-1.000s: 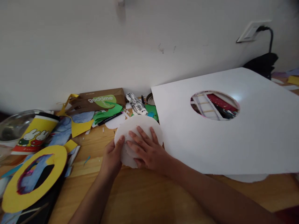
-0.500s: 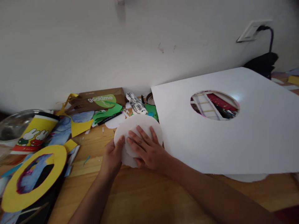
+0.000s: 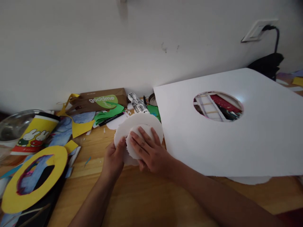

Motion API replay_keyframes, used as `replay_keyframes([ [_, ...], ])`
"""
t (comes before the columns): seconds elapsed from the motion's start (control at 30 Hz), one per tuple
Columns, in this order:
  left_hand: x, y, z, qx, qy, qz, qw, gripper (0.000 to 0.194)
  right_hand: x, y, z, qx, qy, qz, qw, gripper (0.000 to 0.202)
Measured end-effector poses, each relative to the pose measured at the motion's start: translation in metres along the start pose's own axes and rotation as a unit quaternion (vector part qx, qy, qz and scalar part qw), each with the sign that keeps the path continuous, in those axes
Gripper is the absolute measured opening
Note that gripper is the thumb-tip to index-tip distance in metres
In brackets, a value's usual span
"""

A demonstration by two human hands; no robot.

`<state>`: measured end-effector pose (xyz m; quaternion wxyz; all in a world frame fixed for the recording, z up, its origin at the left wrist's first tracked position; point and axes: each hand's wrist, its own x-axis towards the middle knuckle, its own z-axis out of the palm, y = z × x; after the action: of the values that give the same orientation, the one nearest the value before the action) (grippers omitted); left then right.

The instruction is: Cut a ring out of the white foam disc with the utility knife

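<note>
A large white disc (image 3: 138, 119) is held just above the wooden table, with a smaller white disc (image 3: 133, 148) lying on it, its edge rough. My left hand (image 3: 114, 159) grips the large disc's left edge, thumb on top. My right hand (image 3: 150, 149) lies over the small disc with its fingers spread, pressing it onto the large one; its thumb is near the lower edge. To the right lies a big white board (image 3: 255, 145) with an oval hole.
At left are a yellow ring (image 3: 60, 167), a yellow cup (image 3: 38, 134) with rabbits and a glass bowl (image 3: 9, 126). Behind lie a brown package (image 3: 82, 99), green paper scraps (image 3: 106, 115), a black marker (image 3: 111, 119) and a foil-like tube (image 3: 137, 102). A plugged socket (image 3: 257, 31) is on the wall.
The large disc has moved slightly up and left under the small one, so more of the small disc's outline shows. Both hands stay nearly in place.
</note>
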<state>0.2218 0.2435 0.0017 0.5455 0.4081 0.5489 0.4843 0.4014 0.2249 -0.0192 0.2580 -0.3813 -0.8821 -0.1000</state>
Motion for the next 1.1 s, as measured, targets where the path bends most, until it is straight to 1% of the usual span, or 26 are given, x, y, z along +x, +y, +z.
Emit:
replay_keyframes([
  [0.07, -0.002, 0.0, 0.003, -0.03, 0.002, -0.006, 1.0, 0.048, 0.0, 0.0, 0.0, 0.003, -0.002, 0.006, 1.0, 0.068],
  [0.17, -0.002, -0.001, 0.006, -0.073, 0.001, -0.023, 0.997, 0.044, -0.002, 0.0, 0.003, 0.008, 0.012, 0.029, 0.999, 0.072],
  [0.23, -0.002, 0.0, 0.006, -0.097, -0.01, -0.036, 0.995, 0.042, -0.003, 0.0, 0.005, 0.01, 0.015, 0.048, 0.999, 0.07],
  [0.37, 0.0, 0.006, 0.004, -0.136, -0.044, -0.054, 0.988, 0.051, -0.003, 0.001, 0.004, -0.006, 0.005, 0.067, 0.998, 0.064],
  [0.53, 0.006, 0.013, -0.001, -0.154, -0.065, -0.075, 0.983, 0.064, -0.004, -0.001, -0.002, -0.018, 0.002, 0.048, 0.999, 0.053],
  [0.63, 0.011, 0.013, -0.006, -0.141, -0.068, -0.084, 0.984, 0.06, -0.006, -0.003, -0.002, -0.011, 0.022, 0.026, 0.999, 0.049],
  [0.7, 0.012, 0.012, -0.009, -0.124, -0.064, -0.083, 0.987, 0.057, -0.007, -0.003, -0.001, -0.008, 0.04, 0.015, 0.999, 0.046],
  [0.83, 0.012, 0.01, -0.01, -0.1, -0.042, -0.061, 0.992, 0.056, -0.006, -0.003, 0.0, -0.006, 0.055, 0.008, 0.998, 0.043],
  [0.97, 0.01, 0.009, -0.009, -0.086, -0.04, -0.036, 0.995, 0.057, -0.005, -0.001, -0.001, -0.006, 0.065, 0.001, 0.998, 0.044],
  [1.1, 0.009, 0.008, -0.01, -0.07, -0.034, -0.014, 0.997, 0.056, -0.005, -0.001, -0.001, -0.011, 0.091, -0.005, 0.996, 0.042],
])
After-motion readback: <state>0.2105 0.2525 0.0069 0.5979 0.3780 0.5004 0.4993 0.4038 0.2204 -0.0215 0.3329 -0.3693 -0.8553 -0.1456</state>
